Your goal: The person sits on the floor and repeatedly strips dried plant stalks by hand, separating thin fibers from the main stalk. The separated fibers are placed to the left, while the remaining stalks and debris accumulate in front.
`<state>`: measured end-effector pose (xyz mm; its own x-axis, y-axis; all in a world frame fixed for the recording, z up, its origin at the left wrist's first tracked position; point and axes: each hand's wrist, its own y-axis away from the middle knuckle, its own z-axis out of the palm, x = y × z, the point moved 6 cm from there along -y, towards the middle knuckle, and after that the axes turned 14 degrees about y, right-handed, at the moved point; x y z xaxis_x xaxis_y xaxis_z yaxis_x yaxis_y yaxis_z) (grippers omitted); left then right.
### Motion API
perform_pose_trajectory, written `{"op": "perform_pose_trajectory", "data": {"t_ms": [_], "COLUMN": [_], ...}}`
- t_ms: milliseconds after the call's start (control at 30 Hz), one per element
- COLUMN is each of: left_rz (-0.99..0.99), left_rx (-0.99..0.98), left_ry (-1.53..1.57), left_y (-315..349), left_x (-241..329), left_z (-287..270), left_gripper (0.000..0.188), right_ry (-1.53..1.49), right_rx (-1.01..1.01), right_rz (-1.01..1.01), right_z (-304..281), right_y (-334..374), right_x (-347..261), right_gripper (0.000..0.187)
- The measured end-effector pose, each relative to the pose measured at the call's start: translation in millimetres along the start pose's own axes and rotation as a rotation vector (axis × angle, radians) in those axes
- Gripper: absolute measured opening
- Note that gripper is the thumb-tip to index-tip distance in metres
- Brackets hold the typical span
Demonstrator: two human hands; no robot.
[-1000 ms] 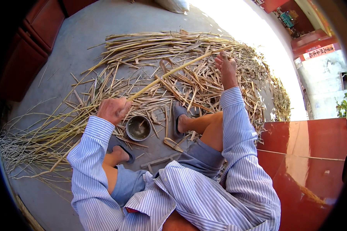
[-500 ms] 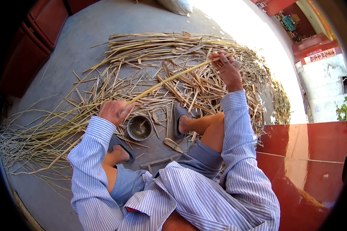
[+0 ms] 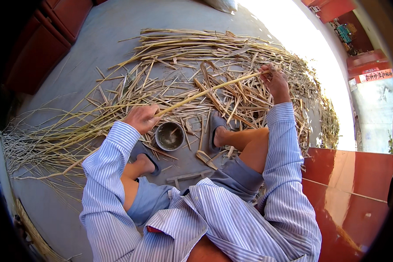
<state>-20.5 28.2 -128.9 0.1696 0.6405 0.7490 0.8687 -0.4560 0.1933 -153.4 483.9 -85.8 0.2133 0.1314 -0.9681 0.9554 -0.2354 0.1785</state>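
Note:
A long, pale yellow plant stalk [image 3: 209, 90] slants up to the right between my two hands, above the floor. My left hand [image 3: 142, 118] is closed round its lower part, and a thin length continues past it to the lower left. At the far end, my right hand [image 3: 275, 83] pinches the stalk near its tip with curled fingers. A round, dark metal bowl [image 3: 170, 149] of murky liquid stands below and right of my left hand, with a small stick-like thing in it. Loose husks and strips [image 3: 236, 94] lie beneath the stalk.
A heap of long stalks [image 3: 179, 43] lies across the far side. Thin branching stems [image 3: 39, 148] spread at the left. My slippered feet flank the bowl, near a low wooden frame [image 3: 190, 176]. Dark red furniture [image 3: 35, 48] stands far left; glossy red tiles [image 3: 353, 174] are at the right.
The view has swung, shifting the scene rightward in the picture. My right hand's fingers have curled in more at the stalk's tip. Both hands keep their hold on it.

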Motion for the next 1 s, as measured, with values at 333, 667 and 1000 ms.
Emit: {"op": "perform_pose_trajectory", "data": {"t_ms": [333,667,1000], "left_rz": [0.292,0.057,-0.17], "left_rx": [0.436,0.513,-0.06], "left_ry": [-0.639,-0.805,-0.807], "left_y": [15,26,6], "left_x": [79,80,53], "left_z": [-61,-105,-39], "left_gripper": [0.018,0.008,0.02], "right_ry": [-0.091,-0.167,-0.093], "right_rx": [-0.329,-0.341,-0.659], "right_rz": [0.401,0.467,0.252], "right_z": [-35,32,303], "right_y": [-70,-58,-6], "right_x": [136,143,122], "right_gripper": [0.014,0.014,0.028]}}
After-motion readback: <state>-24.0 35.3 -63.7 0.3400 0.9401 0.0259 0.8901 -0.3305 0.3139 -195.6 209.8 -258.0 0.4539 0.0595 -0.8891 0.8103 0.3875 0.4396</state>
